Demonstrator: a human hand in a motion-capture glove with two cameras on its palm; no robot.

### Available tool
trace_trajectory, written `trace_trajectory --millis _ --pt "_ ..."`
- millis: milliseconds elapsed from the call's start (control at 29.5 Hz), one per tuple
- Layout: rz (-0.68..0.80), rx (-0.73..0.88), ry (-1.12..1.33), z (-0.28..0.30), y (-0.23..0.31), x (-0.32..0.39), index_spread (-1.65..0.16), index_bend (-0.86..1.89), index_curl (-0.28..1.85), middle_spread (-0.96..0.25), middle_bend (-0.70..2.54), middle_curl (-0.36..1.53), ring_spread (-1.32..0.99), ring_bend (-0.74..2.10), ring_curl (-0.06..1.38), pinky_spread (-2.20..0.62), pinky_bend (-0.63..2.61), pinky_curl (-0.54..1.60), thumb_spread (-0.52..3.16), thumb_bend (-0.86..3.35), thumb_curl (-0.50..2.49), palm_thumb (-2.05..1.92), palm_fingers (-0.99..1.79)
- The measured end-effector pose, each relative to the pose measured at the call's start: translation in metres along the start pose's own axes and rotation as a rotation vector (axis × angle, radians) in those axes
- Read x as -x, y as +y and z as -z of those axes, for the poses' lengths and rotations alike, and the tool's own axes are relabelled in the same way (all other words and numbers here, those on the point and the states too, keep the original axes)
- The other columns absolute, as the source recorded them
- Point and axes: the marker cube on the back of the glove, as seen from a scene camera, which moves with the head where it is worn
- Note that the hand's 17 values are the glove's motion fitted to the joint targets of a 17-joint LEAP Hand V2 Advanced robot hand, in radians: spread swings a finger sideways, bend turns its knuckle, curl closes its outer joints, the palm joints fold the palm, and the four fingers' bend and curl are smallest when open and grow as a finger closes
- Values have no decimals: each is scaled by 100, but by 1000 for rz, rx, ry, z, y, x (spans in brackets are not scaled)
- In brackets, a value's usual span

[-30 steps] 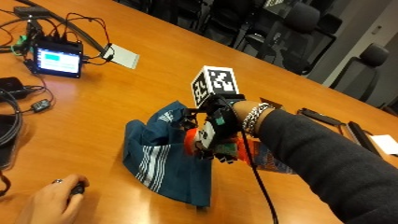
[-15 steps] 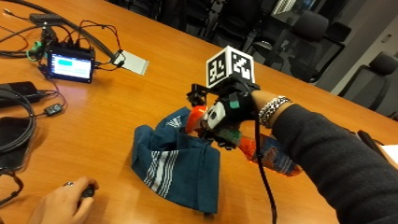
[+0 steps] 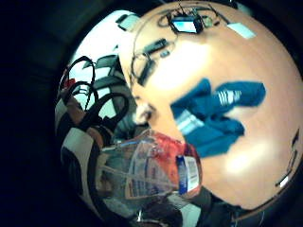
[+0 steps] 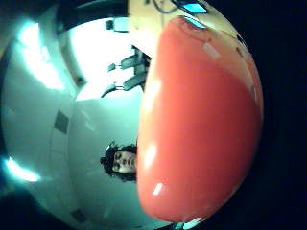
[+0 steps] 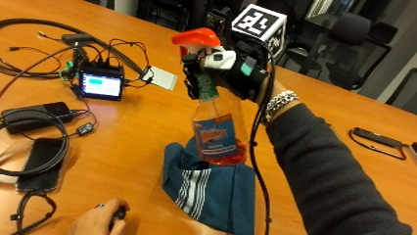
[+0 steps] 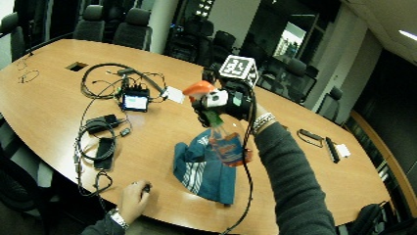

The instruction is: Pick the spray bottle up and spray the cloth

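Observation:
My gloved right hand (image 5: 231,73) grips the neck of a spray bottle (image 5: 218,134), held upright in the air above the table. The bottle has an orange trigger head (image 5: 196,38), a clear body with orange liquid and a blue label. Its base hangs just over a crumpled blue cloth (image 5: 212,188) with white stripes, which lies flat on the wooden table (image 5: 130,132). In the wide view the hand (image 6: 228,100) and the bottle (image 6: 226,144) stand over the cloth (image 6: 205,169). The little finger side palm view shows the bottle (image 3: 156,170) close by and the cloth (image 3: 213,118) beyond; the orange head (image 4: 201,120) fills the thumb side view.
A small lit screen (image 5: 101,84) with several cables sits at the far left of the table. A black power brick (image 5: 35,115), a phone (image 5: 40,164) and a white card (image 5: 159,77) lie nearby. The bare left hand (image 5: 98,220) rests at the front edge. Glasses (image 5: 375,142) lie at the right.
The gloved hand has lifted the spray bottle from low beside the cloth to well above it, now upright. The cloth has stayed put. The outside camera has shifted too.

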Motion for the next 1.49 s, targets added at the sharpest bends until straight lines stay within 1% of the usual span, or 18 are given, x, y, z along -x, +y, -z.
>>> trace_trajectory --millis 135,271,440,576,846,982,1219,1490 --pt "99 -209 -87 -4 -14 -4 -28 16 47 -22 51 53 -20 71 44 -24 50 38 90 -2 60 90 130" --pt "186 -451 -101 -12 -24 -16 -28 15 46 -22 51 53 -20 72 44 -23 49 38 93 -1 59 91 128" --pt "209 -709 -105 -14 -33 -38 -27 14 45 -21 49 52 -16 72 45 -23 51 38 99 -1 58 92 126" --pt "207 -828 -110 -12 -43 -61 -27 13 44 -21 48 52 -16 72 45 -24 53 38 103 -1 57 92 126" --pt "194 -894 -104 -19 -41 -95 -27 13 43 -20 47 52 -15 72 45 -26 55 38 109 -1 55 92 126" --pt "183 -925 -90 -10 -37 -93 -27 14 42 -20 47 53 -15 72 45 -27 56 39 112 -1 54 93 127" --pt "101 -951 -59 2 -30 -89 -27 13 41 -21 47 53 -19 71 45 -29 57 39 115 -1 52 93 126" --pt "127 -955 -50 12 -28 -83 -27 13 41 -22 47 53 -21 71 45 -31 59 39 117 -1 50 93 126"
